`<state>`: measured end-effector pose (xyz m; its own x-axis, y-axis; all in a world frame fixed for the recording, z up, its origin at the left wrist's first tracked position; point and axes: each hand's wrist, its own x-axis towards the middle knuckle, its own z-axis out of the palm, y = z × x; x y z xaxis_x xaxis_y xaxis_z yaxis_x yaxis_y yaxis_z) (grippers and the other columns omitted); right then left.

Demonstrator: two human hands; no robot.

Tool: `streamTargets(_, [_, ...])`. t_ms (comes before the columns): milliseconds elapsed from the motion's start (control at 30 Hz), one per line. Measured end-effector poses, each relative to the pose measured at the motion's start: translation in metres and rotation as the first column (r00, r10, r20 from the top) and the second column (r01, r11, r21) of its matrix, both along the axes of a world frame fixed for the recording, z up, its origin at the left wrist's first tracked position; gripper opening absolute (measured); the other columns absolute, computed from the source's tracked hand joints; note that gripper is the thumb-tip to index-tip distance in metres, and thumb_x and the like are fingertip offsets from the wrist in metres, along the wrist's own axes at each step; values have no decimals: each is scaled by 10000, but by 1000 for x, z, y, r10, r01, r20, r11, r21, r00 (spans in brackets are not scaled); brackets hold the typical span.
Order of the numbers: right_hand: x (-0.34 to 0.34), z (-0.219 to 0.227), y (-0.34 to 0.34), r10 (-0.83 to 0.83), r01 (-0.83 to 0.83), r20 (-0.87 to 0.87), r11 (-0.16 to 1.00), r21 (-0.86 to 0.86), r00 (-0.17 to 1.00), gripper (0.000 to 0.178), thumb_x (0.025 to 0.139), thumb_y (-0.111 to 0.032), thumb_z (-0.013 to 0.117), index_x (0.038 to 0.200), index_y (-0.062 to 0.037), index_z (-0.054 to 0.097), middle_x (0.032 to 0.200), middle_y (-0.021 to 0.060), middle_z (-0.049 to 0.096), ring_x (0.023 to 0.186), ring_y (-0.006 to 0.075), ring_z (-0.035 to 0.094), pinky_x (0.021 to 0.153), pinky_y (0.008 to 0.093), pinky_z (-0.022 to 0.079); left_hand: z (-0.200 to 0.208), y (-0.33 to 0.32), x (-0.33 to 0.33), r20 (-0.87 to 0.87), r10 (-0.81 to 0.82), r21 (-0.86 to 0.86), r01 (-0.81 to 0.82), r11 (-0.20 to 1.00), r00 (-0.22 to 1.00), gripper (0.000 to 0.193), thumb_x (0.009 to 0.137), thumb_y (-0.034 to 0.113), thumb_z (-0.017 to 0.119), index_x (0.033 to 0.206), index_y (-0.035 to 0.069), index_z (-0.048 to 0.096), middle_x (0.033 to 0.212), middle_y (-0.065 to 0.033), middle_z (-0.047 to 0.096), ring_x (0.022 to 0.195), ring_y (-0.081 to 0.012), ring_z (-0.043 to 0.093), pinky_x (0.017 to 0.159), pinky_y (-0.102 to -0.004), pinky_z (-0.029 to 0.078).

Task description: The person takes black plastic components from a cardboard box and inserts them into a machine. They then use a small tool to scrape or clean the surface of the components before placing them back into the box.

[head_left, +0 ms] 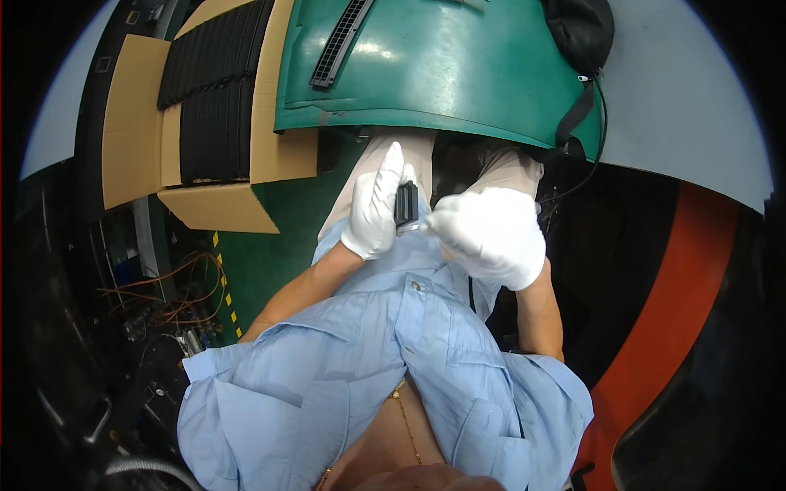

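Observation:
White gloves cover both of my hands, held over my lap in front of the green table. My left hand is closed round a short, dark, ridged plastic piece, seen nearly end-on. Its thumb or a finger points up along the glove's upper edge. Just to the right of the piece is my right hand, fingers curled together with the back of the glove uppermost. What those fingers hold, if anything, is hidden. On the table lies a long black slotted plastic strip.
An open cardboard box at the left holds stacked black strips. A black bag with a hanging strap lies on the right of the green table. Orange-brown cables hang by machinery at the lower left.

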<state>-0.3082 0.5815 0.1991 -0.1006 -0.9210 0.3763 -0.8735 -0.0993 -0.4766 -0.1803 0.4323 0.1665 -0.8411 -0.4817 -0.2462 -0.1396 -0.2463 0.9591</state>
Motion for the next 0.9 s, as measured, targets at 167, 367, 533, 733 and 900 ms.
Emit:
streamTargets(167, [-1,2,5,-71,75,91,996,-47,993,242,717,-123,809,920,-114,678,792,33,673,629,219,652,545,328,488,21,8,-5,94,-17,-28,20,999,995,713,1084,523,206,570,93,450,481,17,384,425,-65,350,450,-239,275])
streamTargets(367, [-10,-2,-6,-113,113,8,993,37,994,145,748,-125,685,888,-152,653,808,5,647,664,211,636,571,342,491,16,9,-1,127,-31,-108,45,993,991,777,1062,583,134,592,80,495,466,16,414,415,-68,361,440,-241,284])
streamTargets(533, [-10,-17,-15,-135,137,50,990,-38,990,127,778,-129,699,894,-130,648,787,27,639,654,229,635,573,337,498,10,6,7,91,-20,-63,26,998,996,758,1081,537,189,681,36,593,536,17,453,470,-49,405,475,-234,327])
streamTargets(733, [2,-8,-22,-406,238,773,914,330,487,251,867,-253,767,940,-26,690,796,60,682,674,102,625,632,261,506,28,-9,4,92,-79,-246,100,964,993,856,1014,668,64,705,59,578,511,11,503,419,-86,449,451,-235,355])
streamTargets(900, [10,38,-39,-499,19,632,793,609,592,372,839,-355,769,951,-10,685,703,113,642,619,139,632,599,283,501,38,-35,-3,-10,-274,-779,164,605,962,935,960,738,221,1380,-51,494,691,-139,591,535,-247,611,535,-316,464])
